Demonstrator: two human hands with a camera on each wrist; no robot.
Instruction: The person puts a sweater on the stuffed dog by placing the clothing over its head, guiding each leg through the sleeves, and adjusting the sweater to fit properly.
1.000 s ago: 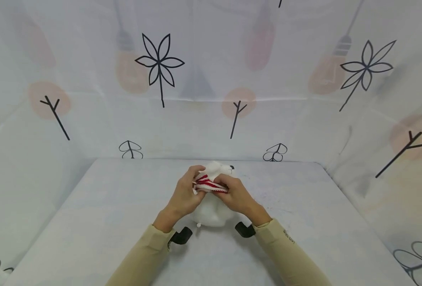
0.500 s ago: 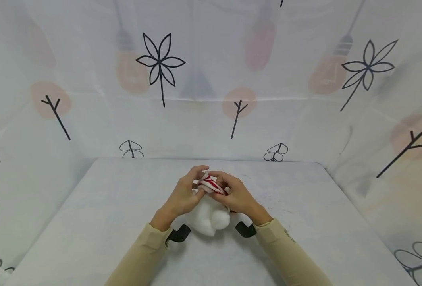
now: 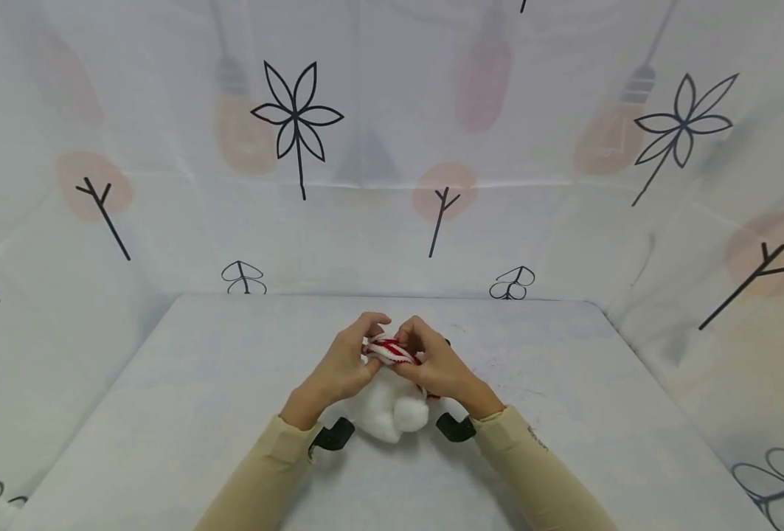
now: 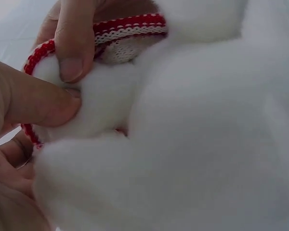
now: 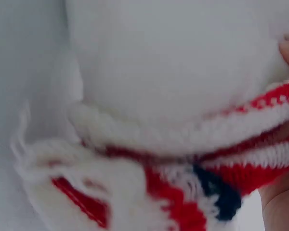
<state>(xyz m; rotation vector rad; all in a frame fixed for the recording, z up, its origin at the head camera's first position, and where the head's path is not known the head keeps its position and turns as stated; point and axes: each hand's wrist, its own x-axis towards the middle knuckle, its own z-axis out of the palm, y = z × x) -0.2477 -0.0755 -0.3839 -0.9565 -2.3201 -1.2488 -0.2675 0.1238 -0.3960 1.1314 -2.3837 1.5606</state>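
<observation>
Red-and-white striped knit spans a turned white fluffy plush toy

From my remote seat, I start at the left: the left hand pinches its end of the knit, and the left wrist view shows fingertips pressed into white fluff inside the red edge. Between the hands, the strip looks longer and flatter than half a second ago. Beneath it sits the toy, on or just above the pale table. A second ago its black nose showed beyond the hands; now a rounded white nub faces me. At right, the right hand pinches the other end, index finger now bent higher. My right wrist feed shows a dark blue patch on the knit; whether the knit fully circles the toy, I cannot tell. I judge that the work has moved to another side of the toy, with the knit being handled there.
</observation>
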